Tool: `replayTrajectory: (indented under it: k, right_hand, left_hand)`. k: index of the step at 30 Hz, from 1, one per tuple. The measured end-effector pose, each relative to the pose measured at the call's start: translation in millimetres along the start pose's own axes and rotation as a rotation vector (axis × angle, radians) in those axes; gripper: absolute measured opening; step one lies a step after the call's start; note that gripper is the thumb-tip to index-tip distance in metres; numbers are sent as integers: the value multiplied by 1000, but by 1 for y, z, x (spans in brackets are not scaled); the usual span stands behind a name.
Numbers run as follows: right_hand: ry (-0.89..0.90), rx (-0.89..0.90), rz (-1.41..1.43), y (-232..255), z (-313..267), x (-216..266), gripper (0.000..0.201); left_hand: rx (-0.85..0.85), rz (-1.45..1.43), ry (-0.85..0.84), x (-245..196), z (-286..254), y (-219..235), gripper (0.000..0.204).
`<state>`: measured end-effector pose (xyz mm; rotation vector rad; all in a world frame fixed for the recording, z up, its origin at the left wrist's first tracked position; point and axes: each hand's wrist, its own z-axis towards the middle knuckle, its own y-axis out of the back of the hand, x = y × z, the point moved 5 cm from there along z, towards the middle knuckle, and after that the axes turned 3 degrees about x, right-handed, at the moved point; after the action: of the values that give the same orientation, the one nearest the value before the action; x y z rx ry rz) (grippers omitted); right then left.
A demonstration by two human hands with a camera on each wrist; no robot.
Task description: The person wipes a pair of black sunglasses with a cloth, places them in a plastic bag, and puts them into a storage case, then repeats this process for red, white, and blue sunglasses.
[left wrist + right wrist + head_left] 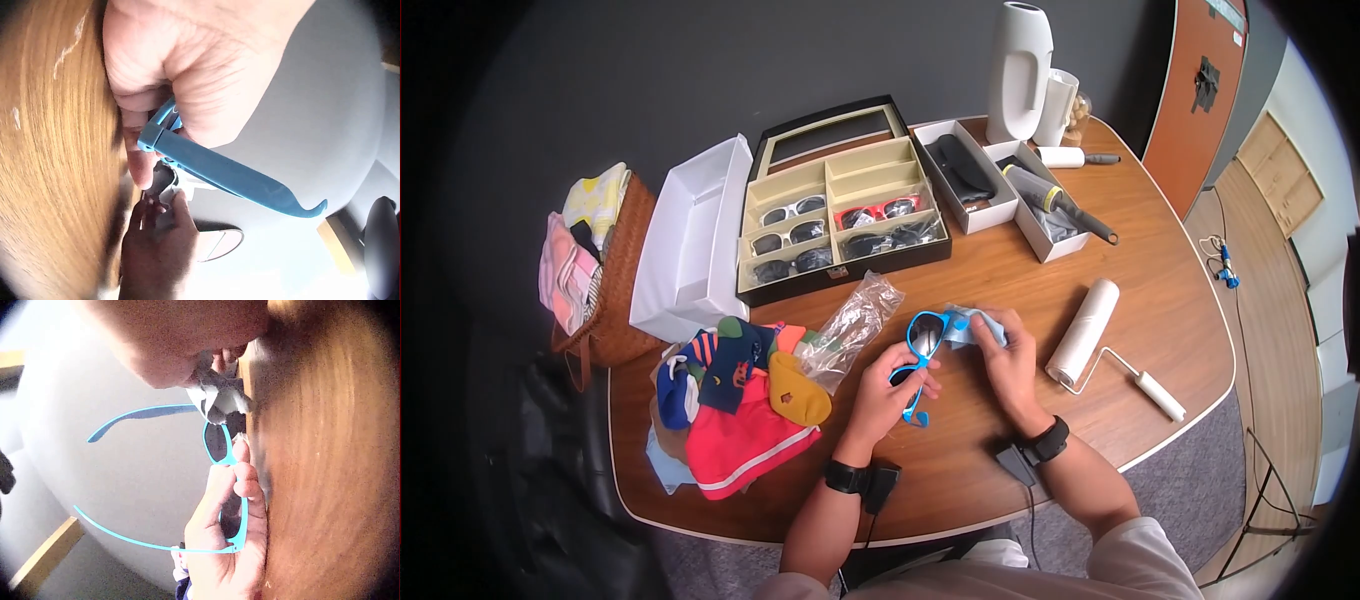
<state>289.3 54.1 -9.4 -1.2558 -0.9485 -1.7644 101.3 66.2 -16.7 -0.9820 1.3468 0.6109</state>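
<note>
Blue-framed sunglasses [925, 335] with dark lenses are gripped by my left hand [887, 393] around one lens and the rim. Both temples stand unfolded, and one temple [231, 172] crosses the left wrist view. My right hand [1012, 368] pinches a light blue cloth [975, 328] at the far end of the frame. In the right wrist view the cloth [219, 400] lies against the upper corner of the frame, by the lens [217, 442]. The fingertips of the right hand are partly hidden behind the cloth there.
A crumpled clear plastic sleeve [852, 330] and a pile of colourful socks and clothes [745, 425] lie left. Behind stand a sunglasses display case [845, 280], a white bin [685, 240] and open boxes [968, 215]. A lint roller [1085, 335] lies right.
</note>
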Motion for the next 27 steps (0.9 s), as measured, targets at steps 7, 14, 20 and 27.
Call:
replayTrajectory:
  k: [7, 14, 20, 27]
  right_hand:
    - [-169, 23, 216, 0, -5, 6, 14]
    - [-250, 182, 379, -13, -8, 3, 10]
    - [-390, 434, 428, -24, -14, 11, 17]
    - [-272, 453, 252, -24, -16, 10, 14]
  left_hand:
    - [4, -8, -14, 1, 0, 1, 23]
    - [-1, 0, 4, 0, 0, 0, 25]
    - [0, -9, 1, 3, 0, 0, 27]
    - [-20, 2, 3, 5, 1, 2, 24]
